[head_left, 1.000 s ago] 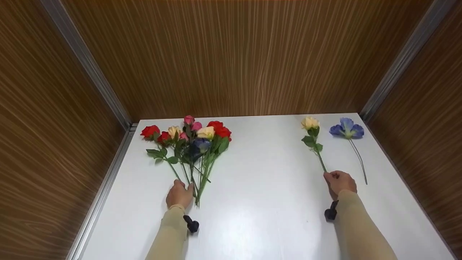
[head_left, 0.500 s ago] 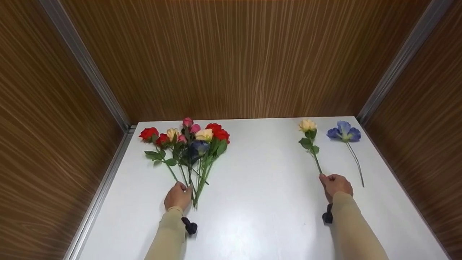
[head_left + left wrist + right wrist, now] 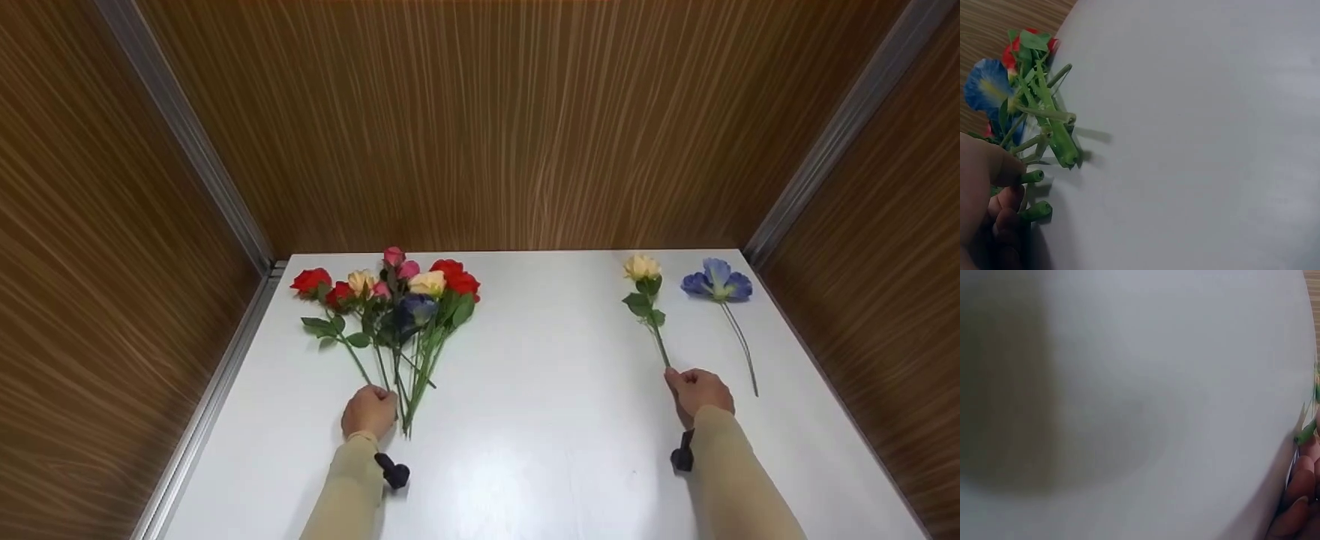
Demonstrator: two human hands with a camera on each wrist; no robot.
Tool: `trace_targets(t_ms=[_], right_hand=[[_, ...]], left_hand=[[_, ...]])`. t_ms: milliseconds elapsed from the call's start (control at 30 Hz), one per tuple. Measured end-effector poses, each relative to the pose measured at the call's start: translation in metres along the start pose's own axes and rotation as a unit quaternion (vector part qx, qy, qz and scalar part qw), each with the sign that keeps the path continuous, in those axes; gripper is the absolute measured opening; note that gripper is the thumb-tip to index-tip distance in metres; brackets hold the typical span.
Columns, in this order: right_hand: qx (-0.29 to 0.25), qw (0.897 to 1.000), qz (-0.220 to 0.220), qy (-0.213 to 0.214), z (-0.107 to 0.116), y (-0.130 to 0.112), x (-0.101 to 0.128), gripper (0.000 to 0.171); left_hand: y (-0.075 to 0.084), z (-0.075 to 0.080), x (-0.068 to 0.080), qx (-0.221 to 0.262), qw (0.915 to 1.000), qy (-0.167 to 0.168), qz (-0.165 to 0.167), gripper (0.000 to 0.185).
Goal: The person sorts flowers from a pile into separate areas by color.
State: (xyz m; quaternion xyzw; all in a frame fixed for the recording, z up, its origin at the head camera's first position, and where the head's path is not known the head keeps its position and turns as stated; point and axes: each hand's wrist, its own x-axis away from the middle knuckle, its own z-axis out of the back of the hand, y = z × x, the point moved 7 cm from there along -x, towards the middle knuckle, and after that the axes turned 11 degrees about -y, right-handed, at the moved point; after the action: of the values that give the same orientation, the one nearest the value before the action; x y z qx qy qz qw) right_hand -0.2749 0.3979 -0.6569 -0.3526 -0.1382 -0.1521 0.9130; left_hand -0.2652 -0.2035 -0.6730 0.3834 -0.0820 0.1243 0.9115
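My left hand (image 3: pixel 369 411) pinches flower stems at the left of the white table. In the left wrist view, cut stem ends (image 3: pixel 1036 211) poke out past its thumb and fingers. Beyond it the blooms fan out: a red rose (image 3: pixel 310 281) at far left, cream, pink and more red ones, plus a dark blue flower (image 3: pixel 418 308). Several other stems (image 3: pixel 417 390) lie just right of this hand. At the right, my right hand (image 3: pixel 701 391) pinches the lower stem of a cream rose (image 3: pixel 643 267). Its stem end (image 3: pixel 1306 433) shows at the edge of the right wrist view.
A single blue flower (image 3: pixel 718 283) with a thin bent stem lies right of the cream rose. Brown wood-grain panels (image 3: pixel 480 127) enclose the white table (image 3: pixel 540 360) at the back and both sides, with metal posts (image 3: pixel 191 150) at the corners.
The whole scene sits slightly lower in the head view than a second ago. Both hands keep their hold, and the flowers stay in place on the table.
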Motion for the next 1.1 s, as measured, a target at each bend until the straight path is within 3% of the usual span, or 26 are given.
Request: trace_targets(t_ms=[300, 533, 767, 867, 1100], right_hand=[[-0.012, 1.000, 0.005, -0.006, 0.002, 0.000, -0.003, 0.058], [-0.026, 1.000, -0.001, -0.001, -0.001, 0.003, -0.003, 0.056], [-0.022, 1.000, 0.003, 0.005, -0.003, 0.006, 0.000, 0.056], [-0.020, 1.000, 0.006, 0.007, -0.002, 0.005, 0.001, 0.057], [-0.018, 1.000, 0.013, 0.008, 0.000, 0.006, -0.002, 0.061]], left_hand=[[0.001, -0.001, 0.001, 0.010, 0.9999, -0.008, -0.007, 0.022], [-0.001, 0.002, -0.003, -0.004, 0.9994, 0.020, -0.029, 0.023], [-0.003, 0.011, -0.008, 0.000, 0.9981, 0.052, -0.031, 0.020], [0.000, 0.013, -0.009, -0.002, 0.9989, 0.041, -0.023, 0.020], [0.007, 0.014, -0.011, -0.037, 0.9991, -0.022, 0.000, 0.028]])
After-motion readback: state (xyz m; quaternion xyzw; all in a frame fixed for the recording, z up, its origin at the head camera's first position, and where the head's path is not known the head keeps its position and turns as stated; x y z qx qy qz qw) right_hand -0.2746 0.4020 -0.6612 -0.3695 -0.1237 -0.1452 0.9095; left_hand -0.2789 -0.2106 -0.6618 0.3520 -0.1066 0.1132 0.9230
